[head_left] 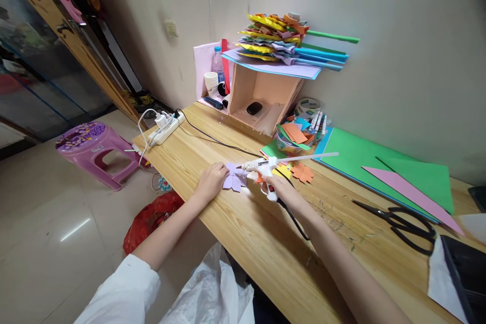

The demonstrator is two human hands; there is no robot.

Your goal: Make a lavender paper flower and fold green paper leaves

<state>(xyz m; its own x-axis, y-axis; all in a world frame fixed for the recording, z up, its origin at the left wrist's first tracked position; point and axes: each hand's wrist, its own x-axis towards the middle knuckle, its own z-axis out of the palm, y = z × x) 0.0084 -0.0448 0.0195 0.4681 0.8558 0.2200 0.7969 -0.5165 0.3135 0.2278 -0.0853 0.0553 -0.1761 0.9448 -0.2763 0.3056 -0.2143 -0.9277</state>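
Observation:
My right hand [278, 186] is wrapped round a white hot glue gun [270, 164] with an orange trigger. A clear glue stick [319, 156] juts out of its back, and its nozzle points left over a light purple paper flower [233, 182]. The flower lies on the wooden table [212, 217] with creased, notched petals. At its left edge, my left hand [213, 180] has its fingers curled down onto the paper, holding it; the fingertips are partly hidden. Just right of the gun lies an orange paper flower [302, 173], with a yellow paper piece [283, 170] beside it.
Black scissors [398, 220] lie at the right near green paper sheets [395, 162]. A power strip [167, 129] sits at the left corner, its black cord crossing the table. Behind stand a cardboard box [261, 86] topped with layered paper flowers [273, 35] and a tub of paper scraps [290, 142].

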